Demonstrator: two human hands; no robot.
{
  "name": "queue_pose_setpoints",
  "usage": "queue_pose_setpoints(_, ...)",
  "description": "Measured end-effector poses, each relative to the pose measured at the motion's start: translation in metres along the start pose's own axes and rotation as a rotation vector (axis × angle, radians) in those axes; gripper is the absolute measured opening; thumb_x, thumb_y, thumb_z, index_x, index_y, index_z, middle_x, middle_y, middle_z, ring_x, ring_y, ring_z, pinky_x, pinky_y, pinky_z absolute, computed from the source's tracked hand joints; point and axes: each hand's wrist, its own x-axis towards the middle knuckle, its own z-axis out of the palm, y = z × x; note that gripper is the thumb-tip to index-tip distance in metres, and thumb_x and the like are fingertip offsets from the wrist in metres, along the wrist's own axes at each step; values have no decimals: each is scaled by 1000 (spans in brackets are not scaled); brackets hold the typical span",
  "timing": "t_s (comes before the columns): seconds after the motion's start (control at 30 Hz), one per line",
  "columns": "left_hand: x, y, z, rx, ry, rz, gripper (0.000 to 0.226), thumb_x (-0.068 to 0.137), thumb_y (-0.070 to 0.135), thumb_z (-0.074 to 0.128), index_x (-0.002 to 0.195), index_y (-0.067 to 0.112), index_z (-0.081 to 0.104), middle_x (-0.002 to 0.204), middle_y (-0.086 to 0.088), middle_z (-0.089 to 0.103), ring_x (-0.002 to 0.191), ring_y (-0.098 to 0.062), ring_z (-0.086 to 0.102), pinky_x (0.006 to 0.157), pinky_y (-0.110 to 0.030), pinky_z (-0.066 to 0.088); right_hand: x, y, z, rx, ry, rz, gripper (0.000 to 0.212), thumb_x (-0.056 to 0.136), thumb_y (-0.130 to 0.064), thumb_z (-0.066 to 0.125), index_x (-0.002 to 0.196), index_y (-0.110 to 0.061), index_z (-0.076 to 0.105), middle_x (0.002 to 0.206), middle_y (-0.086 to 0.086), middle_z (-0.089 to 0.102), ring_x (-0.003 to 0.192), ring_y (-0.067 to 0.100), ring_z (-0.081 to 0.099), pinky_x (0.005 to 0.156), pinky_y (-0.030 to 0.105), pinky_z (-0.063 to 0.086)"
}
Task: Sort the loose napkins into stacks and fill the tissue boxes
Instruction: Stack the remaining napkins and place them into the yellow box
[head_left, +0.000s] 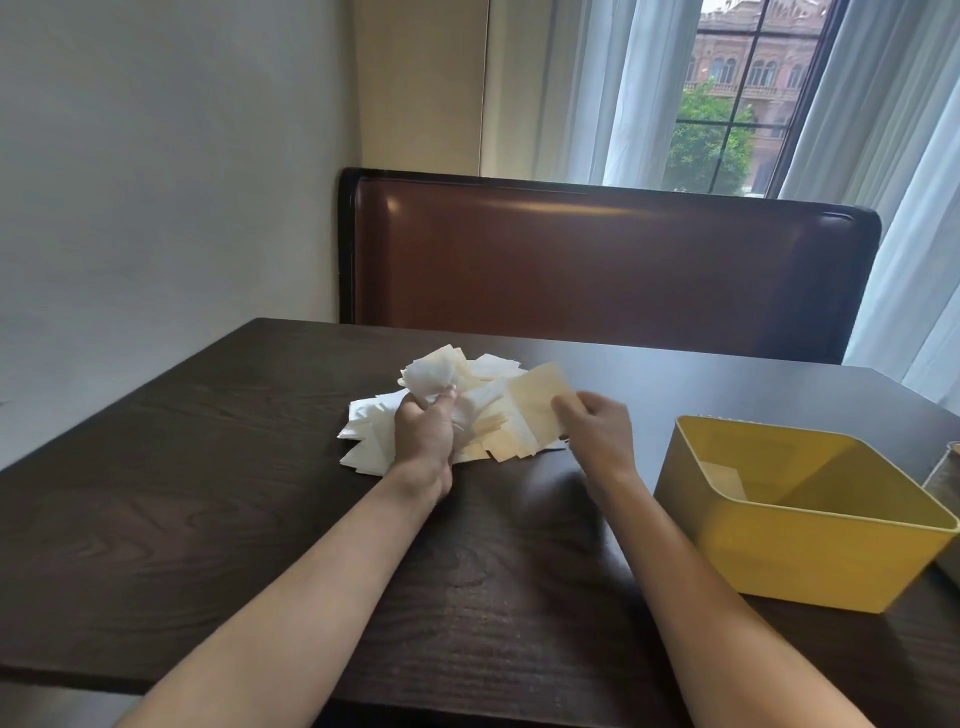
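A loose pile of white and cream napkins lies in the middle of the dark wooden table. My left hand grips a bunch of white napkins raised above the pile. My right hand pinches a cream napkin at the pile's right side. A yellow open box stands on the table to the right, with one pale napkin inside it.
A brown leather bench back runs behind the table's far edge. At the right edge of the frame a second, dark container is partly cut off. Behind are a wall, curtains and a window.
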Motion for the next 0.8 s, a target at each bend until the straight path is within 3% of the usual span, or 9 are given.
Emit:
queue_pose_setpoints(0.07,-3,-1,2,15,-41,-29,14,99,23,61,103,9,57,80,-3,59,65,-17,58,63,-30,49,-4,-8,0,146,7,37,20,94,-15,55,81,-4,65,75,3,57,69,15,50,58,25,41)
queue_pose_setpoints(0.23,-5,-4,3,102,-80,-70,20,100,25,61,105,6,56,64,1,46,45,-9,43,55,-27,44,-1,-10,-2,328,62,194,10,96,-19,57,97,-13,64,93,1,58,86,16,54,72,27,50)
queue_pose_setpoints(0.33,-8,-1,3,95,-78,-64,28,97,27,64,109,2,59,84,-11,65,69,-23,63,74,-43,60,5,-1,-4,274,92,265,21,91,-17,62,107,-6,67,95,4,60,86,20,56,65,27,48)
queue_pose_setpoints(0.43,-9,1,2,73,-57,-60,29,95,25,65,113,3,62,110,-18,71,96,-35,71,88,-53,59,8,8,-4,81,58,262,29,87,-13,65,115,-5,70,107,7,66,94,24,60,66,29,51)
queue_pose_setpoints(0.5,-8,1,1,68,-57,-61,27,95,24,65,113,4,63,111,-19,71,101,-37,70,85,-51,60,9,10,-5,-106,97,199,31,88,-14,67,118,-6,70,115,6,66,104,25,61,82,32,54)
queue_pose_setpoints(0.6,-8,1,1,80,-62,-73,26,95,24,65,111,4,61,104,-17,70,91,-33,70,87,-50,60,7,5,-7,-197,185,97,23,89,-16,66,108,-7,75,110,7,71,97,22,62,81,30,52)
queue_pose_setpoints(0.67,-7,-1,1,95,-76,-87,21,96,24,64,105,5,60,87,-12,64,72,-23,64,79,-44,59,6,1,-8,-52,218,53,21,89,-13,65,106,-8,76,104,6,72,94,21,64,78,31,56)
queue_pose_setpoints(0.73,-9,-1,3,114,-100,-99,15,98,23,62,99,8,57,69,-3,53,52,-12,53,61,-32,54,2,-6,-8,147,193,18,19,91,-9,65,107,-8,75,98,2,71,89,19,65,65,25,57)
queue_pose_setpoints(0.8,-12,0,4,110,-135,-107,17,99,23,60,104,7,57,74,-3,57,58,-11,58,65,-32,57,-2,-16,-7,335,124,13,18,93,-4,64,108,-6,74,95,-1,68,79,17,63,60,18,54)
